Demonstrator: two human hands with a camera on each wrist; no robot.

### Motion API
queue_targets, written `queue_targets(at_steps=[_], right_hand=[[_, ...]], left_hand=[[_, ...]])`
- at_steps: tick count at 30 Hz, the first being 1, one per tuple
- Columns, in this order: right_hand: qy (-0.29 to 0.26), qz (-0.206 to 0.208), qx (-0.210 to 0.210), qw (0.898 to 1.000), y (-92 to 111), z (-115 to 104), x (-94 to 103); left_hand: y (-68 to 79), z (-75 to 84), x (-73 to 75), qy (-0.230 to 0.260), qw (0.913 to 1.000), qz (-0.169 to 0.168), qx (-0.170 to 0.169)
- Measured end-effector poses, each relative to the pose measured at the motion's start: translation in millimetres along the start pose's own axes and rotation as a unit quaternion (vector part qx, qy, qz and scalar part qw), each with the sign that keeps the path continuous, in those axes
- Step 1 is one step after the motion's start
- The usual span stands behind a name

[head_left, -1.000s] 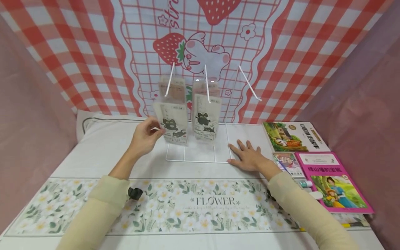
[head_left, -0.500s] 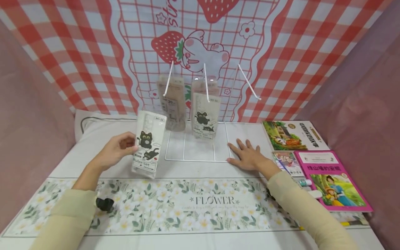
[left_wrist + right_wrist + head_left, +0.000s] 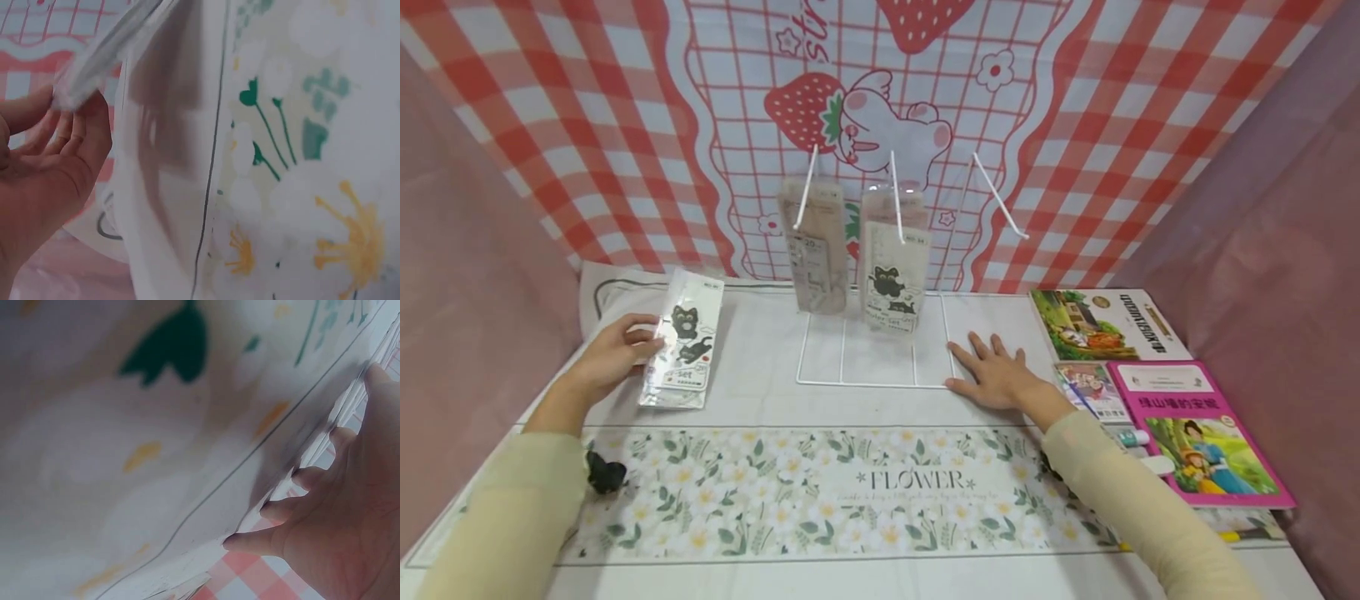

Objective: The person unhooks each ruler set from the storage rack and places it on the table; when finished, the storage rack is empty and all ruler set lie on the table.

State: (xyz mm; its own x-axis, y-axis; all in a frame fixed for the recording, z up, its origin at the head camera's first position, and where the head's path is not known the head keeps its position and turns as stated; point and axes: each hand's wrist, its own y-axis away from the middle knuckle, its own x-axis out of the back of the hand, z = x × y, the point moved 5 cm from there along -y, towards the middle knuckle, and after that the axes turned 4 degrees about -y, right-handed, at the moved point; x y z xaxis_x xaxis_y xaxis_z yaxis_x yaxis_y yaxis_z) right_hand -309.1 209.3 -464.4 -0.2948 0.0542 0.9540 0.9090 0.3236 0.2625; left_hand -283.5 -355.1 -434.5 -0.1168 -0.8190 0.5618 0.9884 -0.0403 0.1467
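Note:
My left hand [image 3: 617,354] pinches the left edge of a ruler set pack [image 3: 688,337] with black cats on its front, at the left side of the table. In the left wrist view the pack [image 3: 103,53] shows edge-on and blurred between thumb and fingers. My right hand [image 3: 1000,379] rests with spread fingers on the right part of the white wire rack's base [image 3: 872,385]. From the rack's left hook [image 3: 807,190] hangs a pack [image 3: 816,258] with its greyish back side out. Another cat ruler set pack [image 3: 895,279] hangs on the middle hook; the right hook [image 3: 998,196] is bare.
Books lie at the right: a white-covered one [image 3: 1105,325], a small one [image 3: 1090,392] and a pink one [image 3: 1202,433], with pens [image 3: 1131,439] beside them. A checked strawberry cloth [image 3: 895,75] hangs behind the rack. A floral strip [image 3: 850,500] crosses the table's front.
My left hand has drawn the front pack off the left hook and carried it left and down, away from the rack. The right hand has stayed on the rack's base.

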Motion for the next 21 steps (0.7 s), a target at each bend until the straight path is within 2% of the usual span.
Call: queue_targets(at_steps=[2,5,11,16,21], right_hand=[[0.000,0.001,0.000,1.000,0.1,-0.1,0.6],[0.002,0.002,0.001,1.000,0.8,-1.1,1.8],[0.011,0.003,0.001,1.000,2.1,-2.9,2.6],[0.009,0.005,0.000,1.000,2.6,-2.5,3.3],[0.006,0.010,-0.001,1.000,2.3,-1.8,2.6]], left_hand=[[-2.4,-7.9,2.7,0.041,0.9986,-0.014,0.032],[-4.2,-15.8,4.8,0.061,0.9960,-0.019,0.063],[-6.6,-20.0,11.3,0.081,0.9945,-0.008,0.066],[-10.7,-28.7,17.8,0.089,0.9914,0.021,0.093],[-15.2,-38.0,24.0,0.091,0.9842,0.072,0.134]])
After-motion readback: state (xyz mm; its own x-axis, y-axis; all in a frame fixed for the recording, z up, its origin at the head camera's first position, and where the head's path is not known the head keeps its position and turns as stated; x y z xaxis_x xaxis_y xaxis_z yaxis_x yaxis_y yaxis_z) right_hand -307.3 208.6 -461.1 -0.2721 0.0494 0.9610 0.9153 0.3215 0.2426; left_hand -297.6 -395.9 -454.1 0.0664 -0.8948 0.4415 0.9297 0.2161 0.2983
